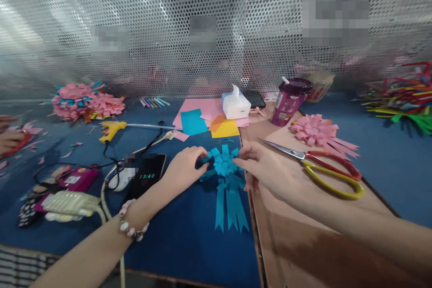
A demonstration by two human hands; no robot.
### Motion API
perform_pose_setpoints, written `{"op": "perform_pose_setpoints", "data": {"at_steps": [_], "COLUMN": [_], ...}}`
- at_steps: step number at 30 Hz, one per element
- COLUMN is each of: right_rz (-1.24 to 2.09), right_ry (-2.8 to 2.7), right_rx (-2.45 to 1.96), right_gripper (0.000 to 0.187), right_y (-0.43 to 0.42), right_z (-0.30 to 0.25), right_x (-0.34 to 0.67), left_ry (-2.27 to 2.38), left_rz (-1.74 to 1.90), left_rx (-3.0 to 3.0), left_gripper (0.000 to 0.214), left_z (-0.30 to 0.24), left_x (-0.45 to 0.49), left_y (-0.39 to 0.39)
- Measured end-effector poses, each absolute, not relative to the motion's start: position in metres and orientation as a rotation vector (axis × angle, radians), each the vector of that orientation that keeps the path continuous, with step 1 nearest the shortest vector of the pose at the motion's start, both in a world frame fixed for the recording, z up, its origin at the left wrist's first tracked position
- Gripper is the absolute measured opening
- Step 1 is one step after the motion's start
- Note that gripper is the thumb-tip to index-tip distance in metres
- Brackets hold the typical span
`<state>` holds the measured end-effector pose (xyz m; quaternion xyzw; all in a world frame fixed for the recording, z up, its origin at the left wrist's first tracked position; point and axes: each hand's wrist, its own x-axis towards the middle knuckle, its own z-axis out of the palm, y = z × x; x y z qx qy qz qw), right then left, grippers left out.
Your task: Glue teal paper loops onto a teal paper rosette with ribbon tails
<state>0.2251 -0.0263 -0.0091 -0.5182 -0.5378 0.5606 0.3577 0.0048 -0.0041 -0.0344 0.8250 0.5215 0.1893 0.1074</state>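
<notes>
One blue paper flower point(224, 162); two hands at it, left hand point(184, 168) on its left edge, right hand point(266, 168) on its right; one bead bracelet point(131, 226) below and left of it; one pair of scissors point(324, 168) to its right; one pink paper flower point(312, 130) beyond those; one purple cup point(288, 101) and one white tissue box point(235, 105) behind it; one lit phone point(148, 175) just left of it; one yellow glue gun point(111, 129) farther left; about six pens point(153, 102) behind and left; a heap of pink flowers point(86, 101) far left, number unclear.

Head-worn camera looks forward and down, close over the table point(175, 245).
</notes>
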Motion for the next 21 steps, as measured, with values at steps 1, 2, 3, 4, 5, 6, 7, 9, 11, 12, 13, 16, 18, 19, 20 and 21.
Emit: {"op": "perform_pose_setpoints", "data": {"at_steps": [1,2,3,4,5,6,7,9,11,12,13,16,18,19,20,21], "right_rz": [1.444,1.449,1.454,1.455,1.451,1.442,1.422,1.354,1.262,1.217,1.179,1.105,1.043,0.983,0.897,0.788], "right_ry": [-1.384,-1.379,-1.375,-1.372,-1.372,-1.375,-1.382,-1.418,-1.484,-1.523,-1.562,-1.663,-1.742,-1.8,-1.87,-1.948], "right_rx": [-1.341,-1.336,-1.326,-1.318,-1.313,-1.311,-1.311,-1.323,-1.331,-1.335,-1.34,-1.35,-1.357,-1.363,-1.374,-1.391], "right_gripper": [0.023,0.023,0.024,0.024,0.025,0.025,0.025,0.024,0.021,0.02,0.018,0.013,0.01,0.009,0.009,0.008], "right_y": [-0.027,-0.028,-0.028,-0.028,-0.027,-0.027,-0.026,-0.025,-0.023,-0.023,-0.022,-0.021,-0.021,-0.021,-0.021,-0.022], "right_z": [-0.009,-0.01,-0.011,-0.011,-0.012,-0.013,-0.014,-0.016,-0.018,-0.019,-0.02,-0.022,-0.023,-0.023,-0.023,-0.022], "right_x": [0.224,0.224,0.223,0.223,0.222,0.222,0.222,0.222,0.221,0.221,0.22,0.218,0.216,0.215,0.215,0.214], "left_ry": [1.536,1.54,1.545,1.548,1.549,1.547,1.542,1.526,1.5,1.488,1.479,1.452,1.433,1.43,1.434,1.444], "left_rz": [0.56,0.567,0.574,0.578,0.579,0.577,0.573,0.558,0.546,0.545,0.549,0.587,0.627,0.645,0.655,0.657], "left_rx": [2.425,2.418,2.409,2.398,2.387,2.379,2.375,2.374,2.381,2.39,2.401,2.427,2.427,2.425,2.426,2.428], "left_gripper": [0.012,0.012,0.012,0.013,0.013,0.013,0.014,0.014,0.014,0.014,0.015,0.018,0.02,0.021,0.022,0.023], "left_z": [-0.034,-0.034,-0.032,-0.031,-0.029,-0.027,-0.025,-0.023,-0.024,-0.025,-0.028,-0.036,-0.039,-0.04,-0.04,-0.04], "left_x": [0.004,0.003,0.002,0.001,0.0,-0.001,-0.002,-0.004,-0.004,-0.004,-0.003,-0.003,-0.004,-0.005,-0.005,-0.006], "left_y": [-0.004,-0.004,-0.004,-0.004,-0.004,-0.005,-0.005,-0.006,-0.006,-0.006,-0.005,-0.004,-0.003,-0.003,-0.003,-0.003]}}
